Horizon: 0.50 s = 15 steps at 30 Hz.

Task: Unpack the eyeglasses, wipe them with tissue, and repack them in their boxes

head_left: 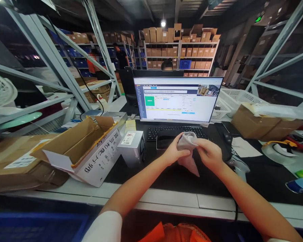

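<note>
A small greyish-white pouch (188,143) is held up over the black desk mat, its upper end gathered open and its lower end hanging down to a corner. My left hand (175,149) is closed around the pouch's left side, thumb across its front. On the other side, my right hand (210,153) pinches the pouch's upper edge with its fingertips. What the pouch contains, if anything, is hidden. Behind it lies a black keyboard (166,132). A silver-grey box (132,148) with a white label on top stands left of my left hand.
A lit monitor (179,101) stands behind the keyboard. An open white carton (91,161) and a closed brown carton (22,168) occupy the left. To the right are a mouse (227,137), a barcode scanner (238,166), tape (280,151) and another brown carton (260,122).
</note>
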### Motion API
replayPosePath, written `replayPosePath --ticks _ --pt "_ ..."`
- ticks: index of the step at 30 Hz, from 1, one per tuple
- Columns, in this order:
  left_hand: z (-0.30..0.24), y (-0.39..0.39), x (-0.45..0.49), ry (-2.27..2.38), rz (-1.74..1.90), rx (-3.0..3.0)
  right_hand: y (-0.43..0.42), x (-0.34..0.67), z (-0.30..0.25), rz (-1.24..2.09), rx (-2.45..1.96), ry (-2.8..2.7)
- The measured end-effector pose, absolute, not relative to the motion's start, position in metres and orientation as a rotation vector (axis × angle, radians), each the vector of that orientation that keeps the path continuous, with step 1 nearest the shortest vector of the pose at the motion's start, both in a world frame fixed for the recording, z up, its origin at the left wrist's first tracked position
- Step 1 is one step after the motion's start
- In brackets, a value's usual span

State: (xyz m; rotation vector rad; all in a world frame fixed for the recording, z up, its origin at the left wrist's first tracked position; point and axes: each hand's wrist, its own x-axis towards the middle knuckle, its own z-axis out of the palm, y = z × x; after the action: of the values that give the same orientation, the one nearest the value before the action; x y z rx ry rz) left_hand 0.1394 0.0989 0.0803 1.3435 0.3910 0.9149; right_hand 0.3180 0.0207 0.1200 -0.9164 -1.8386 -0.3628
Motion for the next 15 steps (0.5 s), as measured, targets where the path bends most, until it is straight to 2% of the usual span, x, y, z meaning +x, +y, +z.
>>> replayPosePath --ticks 5,11,15 --pt "0.095 0.102 0.135 0.355 0.902 1.396 0.016 0.322 0.114 -0.264 -0.879 -1.856" --pt "0.089 0.095 0.149 0.548 0.919 1.561 0.018 0.334 0.097 -0.019 -1.099 -1.818" --pt "0.093 0.09 0.147 0.65 0.784 1.776 0.025 0.343 0.083 0.022 -1.303 -1.779"
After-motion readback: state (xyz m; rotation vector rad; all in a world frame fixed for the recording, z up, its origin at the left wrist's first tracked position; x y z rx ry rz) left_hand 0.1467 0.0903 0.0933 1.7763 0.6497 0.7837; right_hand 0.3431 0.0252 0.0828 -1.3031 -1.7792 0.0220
